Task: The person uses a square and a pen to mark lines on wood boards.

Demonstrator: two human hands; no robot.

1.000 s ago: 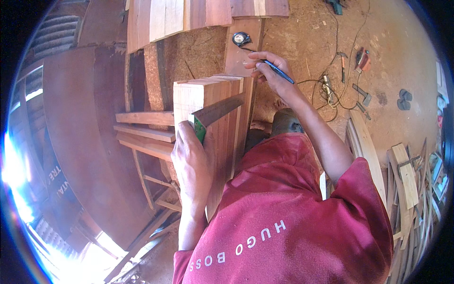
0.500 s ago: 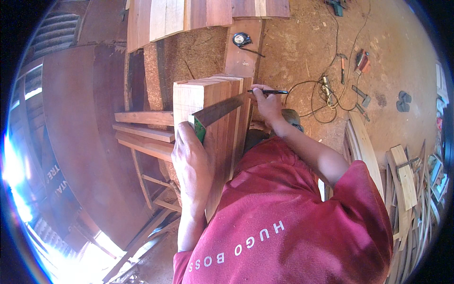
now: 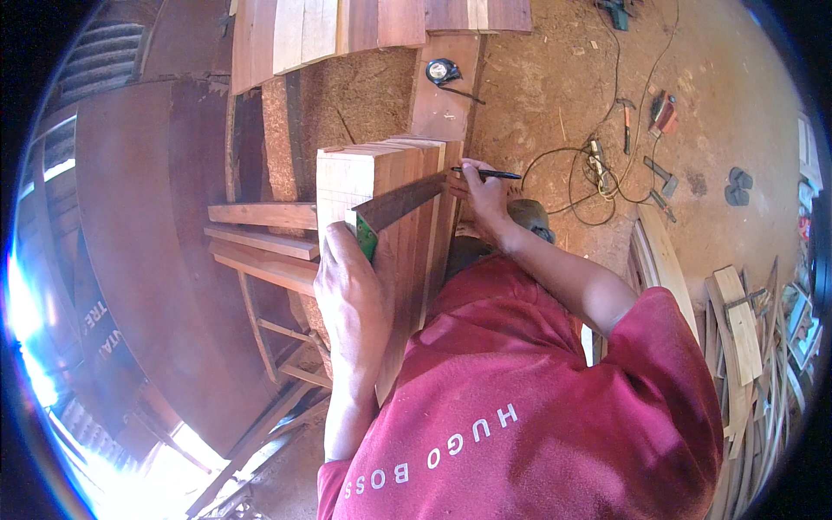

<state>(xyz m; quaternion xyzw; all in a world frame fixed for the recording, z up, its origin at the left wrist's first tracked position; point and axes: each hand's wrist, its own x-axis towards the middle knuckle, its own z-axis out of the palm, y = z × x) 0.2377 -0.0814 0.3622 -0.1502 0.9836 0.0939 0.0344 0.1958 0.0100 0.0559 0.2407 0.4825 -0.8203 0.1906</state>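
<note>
Pen (image 3: 487,174) in right hand (image 3: 482,192) grip, at square blade (image 3: 399,203) tip

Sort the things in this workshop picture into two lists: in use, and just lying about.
In use: left hand pressing try square on stacked boards; right hand holding pen.

Lying about: tape measure, hammer, cables, curved offcuts.

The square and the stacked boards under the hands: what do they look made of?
Square: dark blade looks like tarnished metal; its green stock, under the left hand, could be plastic or painted metal. Stacked boards: bare, unfinished wood, pale to reddish, grain showing.
</note>
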